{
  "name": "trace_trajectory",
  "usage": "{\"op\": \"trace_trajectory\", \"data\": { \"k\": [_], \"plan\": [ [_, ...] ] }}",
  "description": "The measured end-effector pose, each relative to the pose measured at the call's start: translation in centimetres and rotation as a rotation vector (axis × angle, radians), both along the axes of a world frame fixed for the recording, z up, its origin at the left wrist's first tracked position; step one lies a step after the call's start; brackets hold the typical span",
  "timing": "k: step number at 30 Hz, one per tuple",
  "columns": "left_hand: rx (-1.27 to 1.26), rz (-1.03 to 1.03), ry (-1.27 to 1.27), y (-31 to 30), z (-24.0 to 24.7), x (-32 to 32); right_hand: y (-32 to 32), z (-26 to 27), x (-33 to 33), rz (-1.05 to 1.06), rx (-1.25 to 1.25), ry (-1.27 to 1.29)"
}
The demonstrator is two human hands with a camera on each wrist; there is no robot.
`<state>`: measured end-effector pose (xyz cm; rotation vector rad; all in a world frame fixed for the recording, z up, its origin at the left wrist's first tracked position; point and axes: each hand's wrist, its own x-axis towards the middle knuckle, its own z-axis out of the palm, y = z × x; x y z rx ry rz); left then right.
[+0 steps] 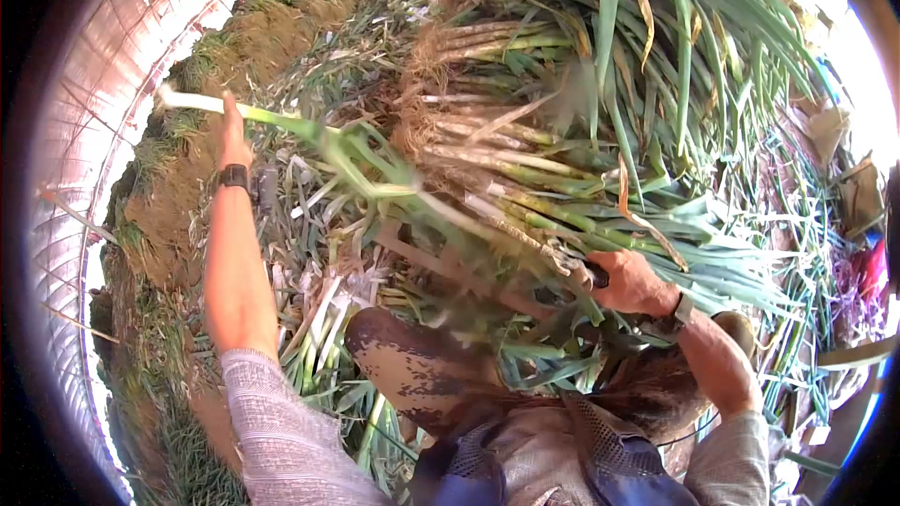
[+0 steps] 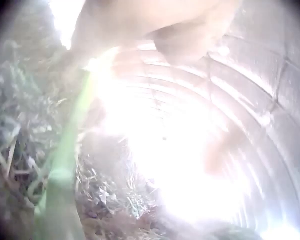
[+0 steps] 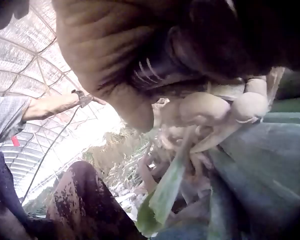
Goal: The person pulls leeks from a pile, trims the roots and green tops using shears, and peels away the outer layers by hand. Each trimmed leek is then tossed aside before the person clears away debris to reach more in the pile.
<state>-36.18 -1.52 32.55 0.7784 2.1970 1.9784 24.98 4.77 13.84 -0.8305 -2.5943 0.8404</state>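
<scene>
My left hand is raised at the left and pinches a leek by its pale stalk. The white end points left and the green leaves trail right, blurred. In the left wrist view the leek's green part runs down from the hand, washed out by glare. My right hand is low over the right knee, fingers curled round a dark object with pale stripes, whose kind I cannot tell. A long brownish strand reaches the right fingers. Green leaf pieces hang below the fingertips.
A large pile of leeks lies ahead and to the right, roots facing left. Leaf scraps cover the ground in the middle. My bent knee is close below. A curved, ribbed greenhouse wall rises at the left.
</scene>
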Motion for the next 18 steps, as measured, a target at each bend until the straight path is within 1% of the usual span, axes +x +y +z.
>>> {"op": "trace_trajectory", "data": {
  "k": [1, 2, 3, 4, 5, 6, 7, 8, 9, 10, 11, 12, 13, 15, 16, 17, 18],
  "plan": [
    [0.018, 0.074, 0.130, 0.6, 1.1, 1.5, 0.0, -1.0, 0.2, 0.002, 0.074, 0.078],
    [0.049, -0.090, 0.148, 0.8, 0.2, 3.5, -0.3, 0.1, 0.0, -0.008, 0.053, 0.032],
    [0.077, -0.259, 0.164, 0.8, -1.3, 6.0, -0.7, 0.4, -0.1, -0.017, 0.042, 0.039],
    [-0.005, -0.375, 0.014, 1.6, -3.7, 8.4, -0.8, 0.9, -0.1, -0.025, -0.012, -0.026],
    [-0.026, -0.365, -0.269, 1.1, -5.6, 15.9, -0.4, 1.4, -0.2, -0.027, -0.052, -0.096],
    [0.008, -0.761, -0.007, 0.4, -12.9, 16.4, -0.4, 0.9, 0.0, -0.039, -0.018, -0.098],
    [-0.202, -0.713, -0.300, 0.5, -15.5, 20.9, -0.4, 0.9, 0.1, -0.014, 0.003, -0.102],
    [-0.146, -0.665, -0.603, -0.4, -20.1, 24.2, -0.5, 0.8, 0.3, -0.035, 0.020, -0.081],
    [-0.279, -0.674, -0.718, -0.7, -24.0, 26.4, -0.7, 0.8, 0.3, -0.050, 0.031, -0.063],
    [-0.162, -0.672, -0.805, -2.0, -25.7, 30.0, -1.0, 1.3, 0.3, -0.067, -0.020, -0.091],
    [-0.459, -0.694, -0.543, -1.8, -32.7, 29.2, -1.2, 1.4, 0.3, -0.030, -0.012, -0.102],
    [-0.453, -0.601, -0.579, -2.3, -30.8, 32.7, -1.2, 1.4, 0.5, -0.044, -0.015, -0.146],
    [-0.317, -0.546, -0.593, -1.8, -36.1, 33.5, -1.4, 1.3, 0.7, -0.067, -0.020, -0.189],
    [-0.084, -0.621, -1.029, -2.9, -33.3, 35.1, -1.9, 1.3, 0.9, -0.049, -0.033, -0.208],
    [-0.074, -0.614, -1.033, -3.2, -31.9, 35.8, -2.3, 1.9, 0.9, -0.064, -0.041, -0.258],
    [0.014, -0.627, -0.895, -3.3, -30.7, 36.5, -2.6, 2.2, 0.8, -0.081, -0.048, -0.306],
    [0.100, -0.635, -0.756, -3.3, -30.4, 36.7, -2.7, 2.3, 0.9, -0.067, -0.043, -0.303]
  ]
}}
